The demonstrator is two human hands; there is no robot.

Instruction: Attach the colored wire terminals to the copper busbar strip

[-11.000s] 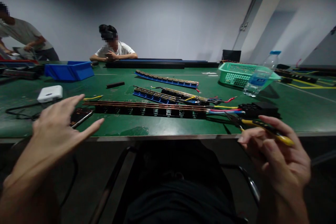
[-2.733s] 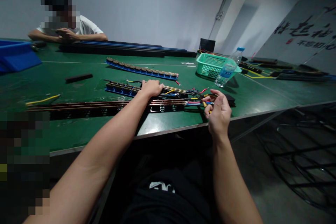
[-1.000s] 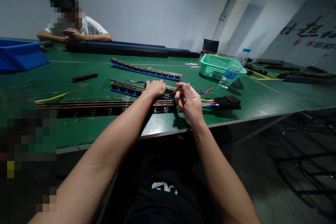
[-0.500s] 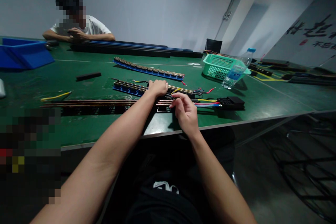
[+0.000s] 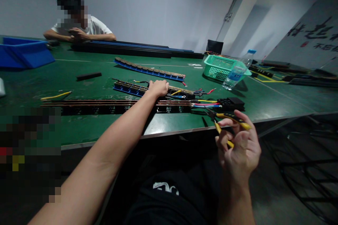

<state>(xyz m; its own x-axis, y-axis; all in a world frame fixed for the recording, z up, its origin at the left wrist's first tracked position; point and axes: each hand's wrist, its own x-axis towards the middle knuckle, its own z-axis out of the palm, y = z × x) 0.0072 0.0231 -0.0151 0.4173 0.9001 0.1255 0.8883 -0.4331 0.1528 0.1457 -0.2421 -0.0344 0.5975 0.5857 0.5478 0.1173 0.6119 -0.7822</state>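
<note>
My left hand (image 5: 159, 88) curls over a blue-based strip with copper bars (image 5: 126, 88); its fingertips are partly hidden. From this strip's right end come several wires, one with a red-sleeved end (image 5: 211, 91). Right of my left hand a blue-sleeved ring terminal (image 5: 182, 97) lies across the strip. My right hand (image 5: 240, 144) grips small pliers (image 5: 233, 117) with yellow and black handles spread apart, above the table's front edge. The jaws point left and are blurred. Closer to me runs a long black rail with copper bars (image 5: 105, 103), its coloured wires leading to a black connector block (image 5: 232, 104).
Another blue-based strip (image 5: 150, 69) lies farther back. A green basket (image 5: 216, 66) and a water bottle (image 5: 235, 75) stand at the right, a blue bin (image 5: 26, 54) at the left. A person (image 5: 95, 30) leans on the table's far side behind long black rails (image 5: 132, 48).
My right hand has left the wires beside my left hand and moved right and toward me; pliers now show in it. The ring terminal is uncovered. My left hand stays put.
</note>
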